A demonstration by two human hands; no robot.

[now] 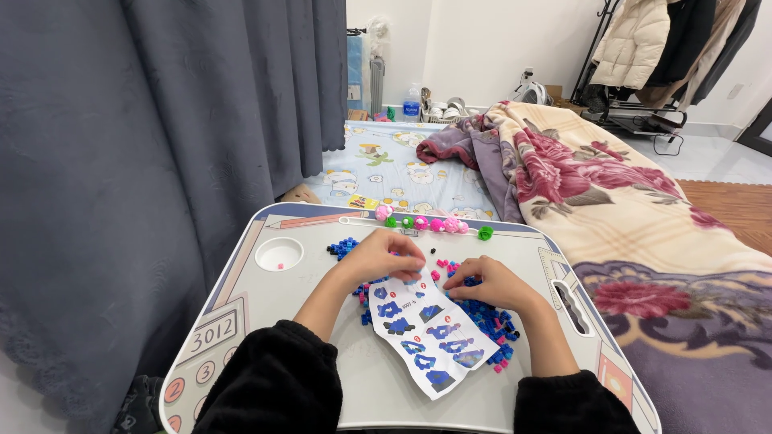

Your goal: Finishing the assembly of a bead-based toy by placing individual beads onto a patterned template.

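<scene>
On a lap desk [265, 321], the left hand [382, 255] pinches small blue bricks [482, 315] while the right hand [490, 283], fingers curled, pins the creased instruction sheet [426, 333] flat for reading.

1 view only: head cam, worn by the person, looking down & fwd from close above a white rounded plastic lap tray [265, 297]. Both forearms enter from bottom edge. Tray fills the lower centre; grey curtain [161, 161] is close on the left, floral blanket [611, 193] on the right, room wall far behind.
</scene>
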